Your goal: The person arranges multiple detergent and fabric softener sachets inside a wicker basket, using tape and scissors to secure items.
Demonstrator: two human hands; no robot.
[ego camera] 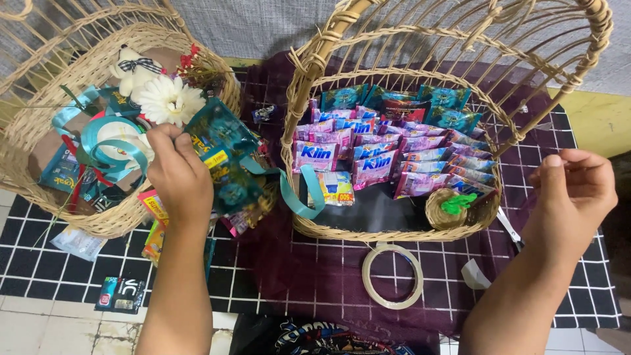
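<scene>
My left hand (pixel 176 176) grips a strip of teal sachets (pixel 222 152) over the gap between two wicker baskets. A teal ribbon (pixel 299 190) trails from that bundle toward the right basket (pixel 368 231). This basket holds rows of purple and pink sachets (pixel 368 154) with teal ones behind. My right hand (pixel 573 192) hovers at the right of that basket, fingers loosely curled, holding nothing that I can see. The left basket (pixel 98 223) holds a white flower (pixel 169 100), a small toy bear (pixel 135 69), ribbon and more packets.
A clear tape roll (pixel 392 276) lies in front of the right basket on a dark purple cloth (pixel 309 269). Scissors (pixel 509 227) lie by my right wrist. A small wicker bowl (pixel 450 209) with a green item sits inside the right basket. Loose packets (pixel 119 294) lie on the black grid mat.
</scene>
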